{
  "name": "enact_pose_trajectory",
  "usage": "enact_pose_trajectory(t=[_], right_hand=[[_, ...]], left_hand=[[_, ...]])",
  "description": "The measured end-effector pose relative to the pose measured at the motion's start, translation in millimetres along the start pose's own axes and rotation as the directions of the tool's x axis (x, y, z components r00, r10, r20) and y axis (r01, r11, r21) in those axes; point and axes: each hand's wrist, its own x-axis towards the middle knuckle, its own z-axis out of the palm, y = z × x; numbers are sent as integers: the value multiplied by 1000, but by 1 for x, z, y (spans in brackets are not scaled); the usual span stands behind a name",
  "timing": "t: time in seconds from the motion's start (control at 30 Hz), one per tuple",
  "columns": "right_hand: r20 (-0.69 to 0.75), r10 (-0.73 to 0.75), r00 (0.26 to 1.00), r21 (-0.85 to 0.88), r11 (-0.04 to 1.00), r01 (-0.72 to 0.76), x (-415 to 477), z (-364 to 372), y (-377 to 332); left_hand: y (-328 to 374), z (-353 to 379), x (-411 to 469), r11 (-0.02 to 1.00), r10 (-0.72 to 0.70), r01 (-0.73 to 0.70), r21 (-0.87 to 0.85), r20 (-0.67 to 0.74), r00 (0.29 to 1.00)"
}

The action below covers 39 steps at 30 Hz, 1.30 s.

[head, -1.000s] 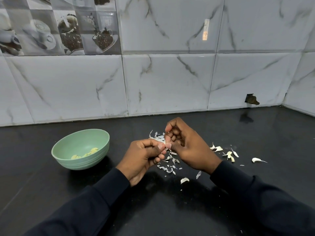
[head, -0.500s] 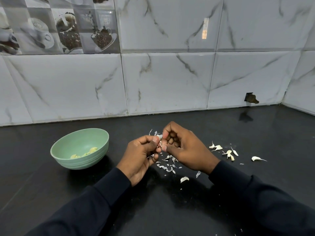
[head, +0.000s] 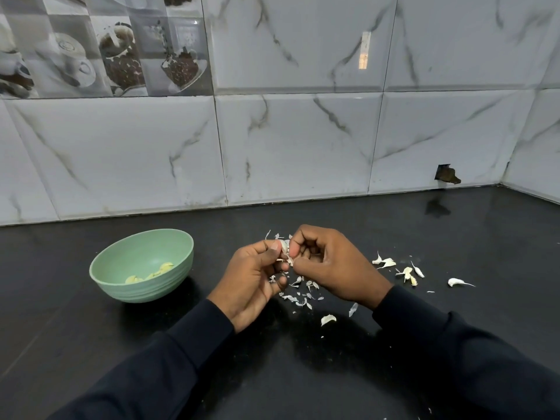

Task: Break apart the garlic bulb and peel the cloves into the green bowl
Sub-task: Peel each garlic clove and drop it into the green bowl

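I am pinching a clove (head: 285,247) between the curled fingertips of my left hand (head: 254,277) and right hand (head: 330,268), above the counter (head: 91,344). The bowl (head: 145,291) is sitting to the left, holding peeled cloves (head: 163,268). Peels (head: 300,291) are lying under my hands and to the right.

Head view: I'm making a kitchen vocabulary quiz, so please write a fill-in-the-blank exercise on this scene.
Peeled cloves lie in the ____ bowl. The bowl stands on the person's ____ side. The left hand and right hand pinch one clove above a ____ countertop.
Missing: green, left, black.
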Motion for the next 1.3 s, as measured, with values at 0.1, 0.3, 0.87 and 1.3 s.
enact_pose_trajectory(t=[0.1,0.3,0.87,1.3], right_hand=[[19,11,1000,-65,998,-10,-1,-1,0],[-54,57,997,-153,986,-65,3,-4,10],[-77,65,995,-154,985,-76,3,-4,11],[-49,81,995,-63,994,-84,0,-7,11]], left_hand=[[3,-2,2,999,10,-12,-45,-39,999],[3,0,1,998,-29,27,-60,-31,999],[-4,-1,0,852,365,-302,427,-71,928],[1,1,-5,856,339,-292,427,-35,940]])
